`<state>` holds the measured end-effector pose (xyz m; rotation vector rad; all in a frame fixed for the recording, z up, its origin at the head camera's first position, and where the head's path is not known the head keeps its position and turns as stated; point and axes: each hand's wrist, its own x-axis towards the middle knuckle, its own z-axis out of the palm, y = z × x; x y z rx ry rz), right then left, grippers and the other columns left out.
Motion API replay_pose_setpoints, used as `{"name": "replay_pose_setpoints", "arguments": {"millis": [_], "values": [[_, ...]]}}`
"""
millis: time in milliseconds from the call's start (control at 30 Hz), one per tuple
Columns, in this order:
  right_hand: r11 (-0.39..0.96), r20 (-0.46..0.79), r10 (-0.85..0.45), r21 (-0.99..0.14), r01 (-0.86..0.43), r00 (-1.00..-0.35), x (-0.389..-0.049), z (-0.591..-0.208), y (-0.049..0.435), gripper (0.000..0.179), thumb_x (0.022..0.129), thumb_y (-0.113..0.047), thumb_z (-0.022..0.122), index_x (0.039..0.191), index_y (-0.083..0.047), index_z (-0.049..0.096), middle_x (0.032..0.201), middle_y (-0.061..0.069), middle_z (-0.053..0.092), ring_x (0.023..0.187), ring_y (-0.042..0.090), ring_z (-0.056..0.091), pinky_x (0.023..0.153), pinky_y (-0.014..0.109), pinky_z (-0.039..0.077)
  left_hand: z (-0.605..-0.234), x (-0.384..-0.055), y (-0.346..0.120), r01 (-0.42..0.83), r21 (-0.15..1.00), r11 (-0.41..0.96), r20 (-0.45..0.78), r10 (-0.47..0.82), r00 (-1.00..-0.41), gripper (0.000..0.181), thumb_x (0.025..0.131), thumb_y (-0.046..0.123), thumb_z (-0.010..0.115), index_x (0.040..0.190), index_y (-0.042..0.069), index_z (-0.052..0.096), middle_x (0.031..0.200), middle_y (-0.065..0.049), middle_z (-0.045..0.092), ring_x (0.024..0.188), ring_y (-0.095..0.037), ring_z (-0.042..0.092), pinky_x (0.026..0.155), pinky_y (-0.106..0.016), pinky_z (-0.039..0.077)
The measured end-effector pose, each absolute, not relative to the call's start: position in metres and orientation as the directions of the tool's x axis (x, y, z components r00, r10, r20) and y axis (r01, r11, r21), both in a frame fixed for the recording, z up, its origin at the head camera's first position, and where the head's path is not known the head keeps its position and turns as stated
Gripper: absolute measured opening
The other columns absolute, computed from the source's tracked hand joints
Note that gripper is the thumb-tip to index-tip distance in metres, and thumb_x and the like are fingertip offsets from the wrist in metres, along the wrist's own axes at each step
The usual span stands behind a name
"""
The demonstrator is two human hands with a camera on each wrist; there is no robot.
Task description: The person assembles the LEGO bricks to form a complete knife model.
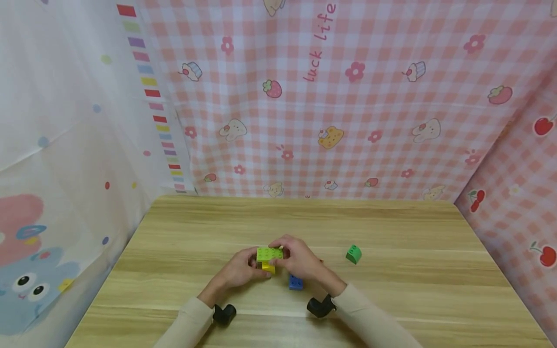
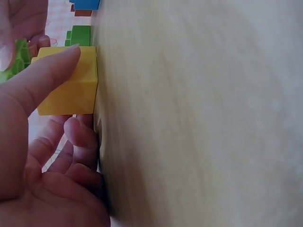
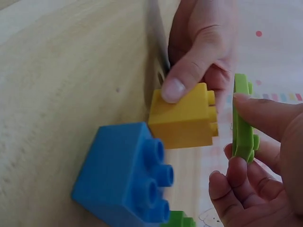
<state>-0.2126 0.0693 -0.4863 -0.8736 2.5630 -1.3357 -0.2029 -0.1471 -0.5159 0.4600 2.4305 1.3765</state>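
My left hand [image 1: 239, 269] holds a yellow building brick [image 3: 182, 123] at the tabletop, thumb across its near side and fingers at the far side. Studs on the brick point up. Above it, my right hand [image 1: 300, 258] pinches a flat lime-green building plate [image 1: 269, 254] between thumb and fingers. In the right wrist view a gap shows between the plate and the yellow studs. A blue brick [image 1: 296, 282] with studs up stands on the table, just below the right hand in the head view.
Farther right on the wooden table [image 1: 413, 290] sits a green curved-top brick [image 1: 354, 254]. A reddish-brown piece [image 2: 82, 13] shows partly behind the blue brick in the left wrist view. Black wrist mounts [image 1: 224, 315] sit at both cuffs. Patterned cloth [image 1: 304, 121] hangs behind the table.
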Motion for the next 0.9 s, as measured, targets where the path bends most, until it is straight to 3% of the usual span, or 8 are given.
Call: {"name": "replay_pose_setpoints", "arguments": {"millis": [167,433,667,900], "values": [[0.443,0.154,-0.552,-0.779,-0.444,-0.820,-0.2121,-0.4909,0.0669,0.030,0.087,-0.014,0.077,0.115,-0.009,0.069,0.102,0.000,0.062,0.072,0.009,0.050,0.061,0.022,0.043,-0.5179,-0.2030,-0.1467,0.119,0.872,0.475,-0.105,0.419,-0.902,0.029,0.080,0.019,0.083,0.103,0.015,0.066,0.079,0.001,0.052,0.071,-0.012,0.047,0.061,-0.024,0.038],[0.460,0.151,-0.548,-0.767,-0.447,-0.823,-0.2114,-0.4936,0.0644,0.029,0.086,-0.014,0.078,0.114,-0.008,0.070,0.102,0.001,0.062,0.071,0.008,0.049,0.060,0.021,0.042,-0.5176,-0.2039,-0.1468,0.141,0.875,0.462,-0.084,0.434,-0.897,0.026,0.081,0.018,0.083,0.099,0.015,0.065,0.085,-0.001,0.056,0.076,-0.013,0.049,0.065,-0.026,0.040],[0.475,0.138,-0.553,-0.758,-0.447,-0.821,-0.2105,-0.4940,0.0624,0.028,0.086,-0.015,0.078,0.113,-0.009,0.071,0.102,0.000,0.062,0.072,0.009,0.049,0.061,0.022,0.043,-0.5185,-0.2056,-0.1467,0.115,0.893,0.434,-0.102,0.445,-0.890,0.027,0.081,0.015,0.083,0.101,0.013,0.065,0.094,0.000,0.064,0.085,-0.014,0.055,0.076,-0.031,0.045],[0.469,0.151,-0.570,-0.747,-0.471,-0.808,-0.2087,-0.4925,0.0609,0.029,0.086,-0.013,0.078,0.114,-0.009,0.071,0.099,0.000,0.061,0.071,0.008,0.048,0.060,0.022,0.042,-0.5165,-0.2040,-0.1460,0.102,0.901,0.421,-0.108,0.446,-0.889,0.027,0.081,0.013,0.082,0.102,0.010,0.064,0.095,-0.002,0.066,0.086,-0.015,0.057,0.077,-0.032,0.046]]}}
